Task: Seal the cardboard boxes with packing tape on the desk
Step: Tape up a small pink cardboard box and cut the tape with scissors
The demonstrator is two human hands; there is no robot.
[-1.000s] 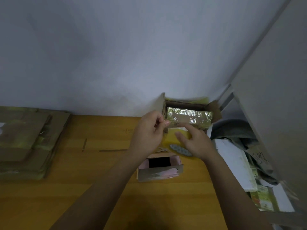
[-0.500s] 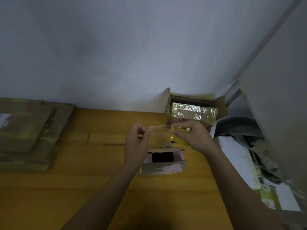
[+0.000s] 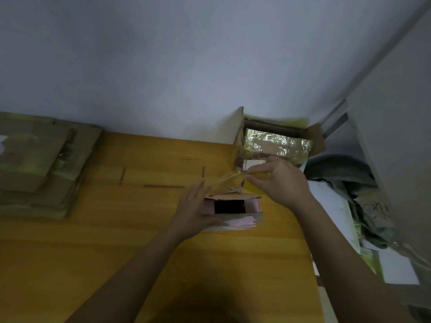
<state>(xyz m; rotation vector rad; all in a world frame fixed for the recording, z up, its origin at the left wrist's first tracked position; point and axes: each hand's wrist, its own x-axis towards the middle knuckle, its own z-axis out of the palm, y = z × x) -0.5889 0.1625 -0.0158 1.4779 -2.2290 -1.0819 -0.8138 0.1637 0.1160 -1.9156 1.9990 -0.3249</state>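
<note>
A small open cardboard box [image 3: 233, 217] with pink lining and a dark item inside sits on the wooden desk [image 3: 116, 252]. My left hand [image 3: 193, 206] lies beside the box's left end with fingers straight. A strip of clear tape [image 3: 227, 179] runs from its fingertips up to my right hand [image 3: 277, 180], which pinches the strip's other end above the box. Behind my right hand there is a yellow patch that may be the tape roll; it is mostly hidden.
A stack of flattened cardboard boxes [image 3: 35, 169] lies at the desk's left. A taped box [image 3: 277, 143] stands in an open carton at the back right corner. Scissors [image 3: 234, 189] lie just behind the small box. Clutter and a grey cloth [image 3: 342, 180] lie right of the desk.
The tape strip was pulled out between both hands. My left hand has dropped from pinching it to lying straight-fingered beside the small box. My right hand stays raised.
</note>
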